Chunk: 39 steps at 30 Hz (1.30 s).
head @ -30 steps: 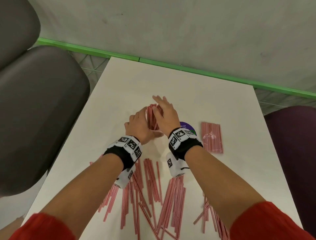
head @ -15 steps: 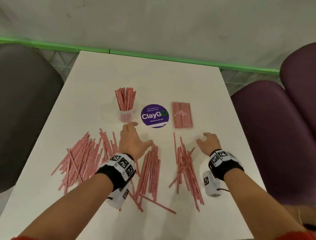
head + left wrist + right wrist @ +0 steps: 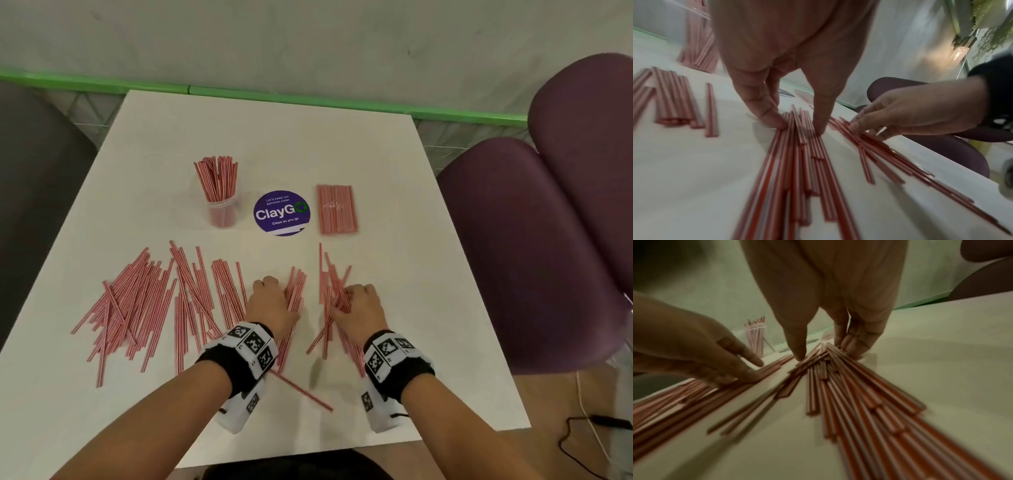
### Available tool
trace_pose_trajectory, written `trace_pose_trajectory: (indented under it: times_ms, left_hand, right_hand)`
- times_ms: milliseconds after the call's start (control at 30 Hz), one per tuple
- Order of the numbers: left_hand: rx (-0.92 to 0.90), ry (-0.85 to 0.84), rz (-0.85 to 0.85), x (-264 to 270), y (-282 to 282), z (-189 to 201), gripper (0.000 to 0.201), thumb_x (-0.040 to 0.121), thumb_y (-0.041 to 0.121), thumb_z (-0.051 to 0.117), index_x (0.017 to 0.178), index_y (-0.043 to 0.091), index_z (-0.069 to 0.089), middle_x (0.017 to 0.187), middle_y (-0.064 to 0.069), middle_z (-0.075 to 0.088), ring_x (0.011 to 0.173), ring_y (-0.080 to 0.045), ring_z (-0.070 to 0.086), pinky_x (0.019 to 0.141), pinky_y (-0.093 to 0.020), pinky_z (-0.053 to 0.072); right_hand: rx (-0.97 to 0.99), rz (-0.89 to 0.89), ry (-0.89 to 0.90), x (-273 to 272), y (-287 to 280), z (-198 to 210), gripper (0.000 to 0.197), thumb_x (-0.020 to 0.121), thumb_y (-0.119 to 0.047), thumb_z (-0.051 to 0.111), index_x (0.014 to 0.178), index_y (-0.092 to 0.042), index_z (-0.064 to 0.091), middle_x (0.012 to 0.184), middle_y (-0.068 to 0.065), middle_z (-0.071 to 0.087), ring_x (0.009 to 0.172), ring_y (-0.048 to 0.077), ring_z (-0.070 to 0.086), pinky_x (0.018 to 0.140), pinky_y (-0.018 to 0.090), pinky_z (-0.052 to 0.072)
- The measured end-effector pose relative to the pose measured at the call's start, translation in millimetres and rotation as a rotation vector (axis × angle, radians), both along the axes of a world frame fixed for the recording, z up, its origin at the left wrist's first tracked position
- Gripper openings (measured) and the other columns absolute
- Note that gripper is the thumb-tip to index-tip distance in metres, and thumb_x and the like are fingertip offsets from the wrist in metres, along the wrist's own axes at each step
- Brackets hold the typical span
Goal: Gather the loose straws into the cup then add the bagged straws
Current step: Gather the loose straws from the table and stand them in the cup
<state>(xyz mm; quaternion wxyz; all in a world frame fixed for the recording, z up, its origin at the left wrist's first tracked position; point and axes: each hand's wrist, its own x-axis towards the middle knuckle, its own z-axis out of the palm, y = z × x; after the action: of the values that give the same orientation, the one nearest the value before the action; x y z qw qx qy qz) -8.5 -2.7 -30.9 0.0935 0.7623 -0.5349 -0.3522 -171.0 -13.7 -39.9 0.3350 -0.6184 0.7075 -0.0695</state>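
A clear cup [image 3: 222, 214] holding upright red-and-white straws stands at the table's back left. The flat bag of straws [image 3: 337, 209] lies to its right. Loose straws [image 3: 144, 308] cover the near half of the table in several piles. My left hand [image 3: 274, 301] is down on the middle pile; in the left wrist view its thumb and fingers [image 3: 774, 118] pinch a bunch of straws [image 3: 797, 154] from both sides. My right hand [image 3: 359, 305] is on the right pile, its thumb and fingers [image 3: 855, 347] closing round the straw ends [image 3: 826, 363].
A round purple ClayGo sticker [image 3: 281, 213] sits between cup and bag. A purple chair [image 3: 534, 240] stands right of the white table [image 3: 308, 144], a grey chair [image 3: 34, 205] left. One stray straw [image 3: 301, 390] lies near the front edge. A cable [image 3: 589, 425] lies on the floor.
A second ago both hands were at the cup with a bunch of straws. They then drew back open, and now both have come down with fingers closed on two straw piles.
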Motion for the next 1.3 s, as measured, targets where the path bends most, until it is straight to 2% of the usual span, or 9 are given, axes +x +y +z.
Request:
trace_pose_trajectory:
  times_ms: [300,400,467,533,667,767,900,1100,1300]
  left_hand:
    - [0.067,-0.015,0.012,0.5,1.5,4.8,0.06,0.077,0.033,0.072,0.122,0.004,0.046,0.123,-0.013,0.054,0.112,-0.028,0.054,0.088,-0.031,0.045]
    - [0.099,0.015,-0.009,-5.0,4.8,11.5,0.02,0.078,0.026,0.07,0.081,0.014,0.054,0.101,-0.011,0.064,0.101,-0.028,0.062,0.078,-0.029,0.047]
    - [0.085,0.06,0.015,-12.0,3.6,14.8,0.028,0.079,0.022,0.069,0.063,0.02,0.046,0.085,-0.008,0.065,0.093,-0.027,0.063,0.078,-0.03,0.049]
    - [0.071,0.126,0.073,-15.0,0.5,13.8,0.011,0.079,0.02,0.068,0.086,0.013,0.064,0.092,-0.008,0.069,0.096,-0.026,0.064,0.081,-0.03,0.049]
    - [0.056,0.178,0.139,-14.2,-3.8,4.7,0.037,0.081,0.013,0.062,0.118,0.008,0.062,0.115,-0.014,0.068,0.11,-0.027,0.061,0.093,-0.03,0.048]
    - [0.044,0.233,0.182,-10.5,-7.2,0.5,0.031,0.084,0.011,0.058,0.114,0.009,0.065,0.114,-0.013,0.068,0.108,-0.027,0.062,0.091,-0.027,0.047]
    - [0.046,0.313,0.206,-5.3,-7.6,-2.6,0.029,0.086,0.007,0.055,0.113,0.008,0.066,0.115,-0.012,0.068,0.109,-0.028,0.061,0.093,-0.026,0.046]
    - [0.005,0.519,0.283,1.6,-8.2,-14.3,0.03,0.082,0.002,0.056,0.109,0.008,0.069,0.106,-0.018,0.071,0.101,-0.03,0.066,0.095,-0.042,0.052]
    - [0.019,0.683,0.314,7.7,-9.6,-7.8,0.041,0.079,0.007,0.061,0.12,0.009,0.059,0.096,-0.017,0.07,0.095,-0.029,0.068,0.094,-0.043,0.053]
  right_hand:
    - [0.097,-0.032,0.056,5.9,-0.8,13.9,0.062,0.076,-0.04,0.071,0.123,-0.006,0.051,0.123,0.01,0.054,0.112,0.024,0.054,0.092,0.03,0.044]
    - [0.111,-0.034,0.04,14.7,0.0,20.0,0.048,0.079,-0.031,0.07,0.112,0.001,0.06,0.112,0.017,0.065,0.104,0.028,0.062,0.084,0.032,0.049]
    - [0.11,-0.037,-0.008,24.3,-1.4,20.9,0.04,0.08,-0.028,0.069,0.105,0.004,0.066,0.106,0.018,0.069,0.1,0.03,0.064,0.083,0.034,0.05]
    - [0.116,-0.045,-0.063,33.1,-3.2,18.1,0.029,0.081,-0.027,0.067,0.09,0.001,0.071,0.09,0.016,0.071,0.087,0.029,0.066,0.077,0.033,0.05]
    - [0.172,-0.113,-0.135,42.2,-6.6,8.0,0.042,0.083,-0.027,0.064,0.046,-0.013,0.048,0.048,0.002,0.043,0.047,0.016,0.041,0.048,0.025,0.034]
    - [0.222,-0.15,-0.227,44.5,-9.1,3.8,0.03,0.084,-0.03,0.062,0.065,-0.007,0.065,0.057,0.004,0.051,0.055,0.019,0.049,0.053,0.024,0.037]
    - [0.249,-0.154,-0.233,53.1,-11.3,-4.4,0.041,0.087,-0.035,0.058,0.056,-0.015,0.043,0.057,-0.001,0.044,0.057,0.018,0.046,0.047,0.023,0.031]
    - [0.273,-0.145,-0.309,68.6,-14.3,-1.3,0.045,0.096,-0.039,0.042,0.07,-0.004,0.052,0.066,0.005,0.049,0.064,0.022,0.049,0.058,0.027,0.037]
    - [0.195,-0.228,-0.411,78.1,-16.4,1.7,0.045,0.098,-0.032,0.035,0.122,0.002,0.053,0.121,0.019,0.061,0.112,0.033,0.058,0.095,0.035,0.043]
